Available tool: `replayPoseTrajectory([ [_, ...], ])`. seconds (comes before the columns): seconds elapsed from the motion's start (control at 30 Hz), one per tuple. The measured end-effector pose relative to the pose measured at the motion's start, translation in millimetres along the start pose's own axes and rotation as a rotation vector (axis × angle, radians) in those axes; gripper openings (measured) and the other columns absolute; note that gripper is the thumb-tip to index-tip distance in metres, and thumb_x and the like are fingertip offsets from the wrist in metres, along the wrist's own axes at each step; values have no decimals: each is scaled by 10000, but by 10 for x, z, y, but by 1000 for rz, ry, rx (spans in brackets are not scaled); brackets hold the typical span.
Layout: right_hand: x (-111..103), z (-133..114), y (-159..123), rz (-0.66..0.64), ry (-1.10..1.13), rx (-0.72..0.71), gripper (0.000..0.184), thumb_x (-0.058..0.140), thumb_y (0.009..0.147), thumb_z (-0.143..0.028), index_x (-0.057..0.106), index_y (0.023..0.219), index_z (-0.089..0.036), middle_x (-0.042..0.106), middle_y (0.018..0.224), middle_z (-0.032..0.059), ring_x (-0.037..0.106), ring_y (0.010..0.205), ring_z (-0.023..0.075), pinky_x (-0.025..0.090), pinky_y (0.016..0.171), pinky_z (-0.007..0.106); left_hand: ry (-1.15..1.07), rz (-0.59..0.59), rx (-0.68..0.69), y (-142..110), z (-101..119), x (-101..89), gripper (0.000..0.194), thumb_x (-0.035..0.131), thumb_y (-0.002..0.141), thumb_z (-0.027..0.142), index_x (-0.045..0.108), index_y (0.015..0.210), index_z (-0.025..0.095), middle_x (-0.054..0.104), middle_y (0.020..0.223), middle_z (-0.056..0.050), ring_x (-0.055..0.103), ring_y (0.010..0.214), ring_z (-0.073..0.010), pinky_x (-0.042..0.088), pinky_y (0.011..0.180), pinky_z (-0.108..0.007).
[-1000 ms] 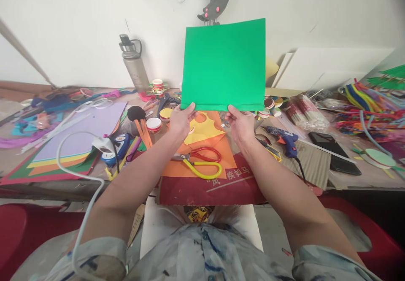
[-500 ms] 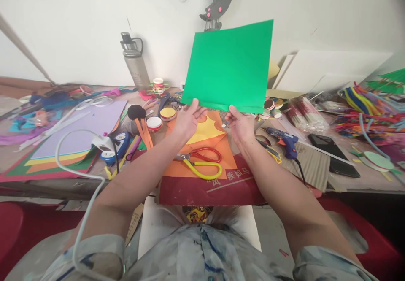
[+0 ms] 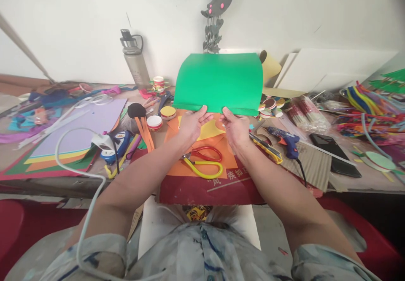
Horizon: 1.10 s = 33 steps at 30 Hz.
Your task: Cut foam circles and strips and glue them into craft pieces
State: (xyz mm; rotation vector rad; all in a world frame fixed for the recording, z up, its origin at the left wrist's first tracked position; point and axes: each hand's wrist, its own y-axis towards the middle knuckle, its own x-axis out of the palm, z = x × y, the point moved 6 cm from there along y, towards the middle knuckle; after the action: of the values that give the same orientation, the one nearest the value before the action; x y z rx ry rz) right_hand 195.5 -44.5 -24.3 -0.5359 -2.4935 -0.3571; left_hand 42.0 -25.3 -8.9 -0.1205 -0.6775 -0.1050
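Note:
A sheet of green paper [image 3: 220, 80] is held up above the table, with a narrow fold along its near edge and its far part curving backward. My left hand [image 3: 193, 125] pinches that folded edge left of its middle, thumb on top. Close beside it, my right hand [image 3: 236, 127] grips the same edge with the thumb above and fingers beneath. Under the hands lie orange paper [image 3: 193, 169] and a cut yellow paper piece [image 3: 207, 131], partly covered. Scissors [image 3: 207, 169] with one red and one yellow handle rest on the orange paper.
On the left are stacked coloured sheets [image 3: 72, 133], a blue device with a plug [image 3: 115, 146] and a pale cable [image 3: 91, 209]. Small round boxes [image 3: 154, 122] and a bottle [image 3: 136, 63] stand behind. To the right lie a yellow cutter [image 3: 268, 148], a glue gun [image 3: 287, 141] and a phone [image 3: 335, 154].
The green sheet has tipped away and lower, and its far part now bends. Both hands have come closer together along the folded edge and keep hold of it.

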Motion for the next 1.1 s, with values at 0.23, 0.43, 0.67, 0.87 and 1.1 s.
replayPoseTrajectory([
  [0.23, -44, -89, 14, 15, 22, 7, 378, 1080, 579, -312, 739, 697, -199, 728, 653, -25, 662, 563, 109, 623, 556, 229, 2, -22, 6, 38, 28, -38, 358, 938, 864, 293, 617, 777, 161, 728, 751, -16, 806, 771, -158, 664, 928, -332],
  [0.43, -102, -126, 34, 81, 12, 44, 360, 1063, 594, -244, 716, 669, -182, 702, 610, -25, 652, 525, 103, 617, 543, 222, 35, 46, 25, 90, 78, -121, 428, 943, 851, 444, 603, 831, 186, 752, 815, -53, 841, 885, -219, 672, 923, -356],
  [0.67, -44, -94, 1, 7, 52, 34, 369, 1062, 634, -267, 712, 731, -201, 711, 651, -48, 662, 552, 95, 628, 564, 212, 69, 79, 51, 52, 146, -91, 467, 955, 828, 472, 577, 819, 200, 746, 775, -39, 843, 880, -233, 665, 862, -344],
  [0.87, 175, 35, -153, -119, 57, 132, 369, 1068, 608, -341, 764, 733, -173, 759, 720, -3, 694, 648, 98, 634, 650, 209, 102, 33, 106, -7, 72, -35, 490, 957, 818, 478, 552, 789, 202, 746, 747, -18, 824, 836, -191, 636, 840, -300],
  [1.1, 92, 52, -142, -77, -14, 138, 332, 1041, 676, -347, 770, 697, -156, 748, 669, 8, 663, 570, 89, 611, 602, 207, 163, -1, 87, -39, -24, -25, 456, 955, 813, 491, 628, 768, 177, 786, 766, -46, 810, 823, -176, 617, 842, -288],
])
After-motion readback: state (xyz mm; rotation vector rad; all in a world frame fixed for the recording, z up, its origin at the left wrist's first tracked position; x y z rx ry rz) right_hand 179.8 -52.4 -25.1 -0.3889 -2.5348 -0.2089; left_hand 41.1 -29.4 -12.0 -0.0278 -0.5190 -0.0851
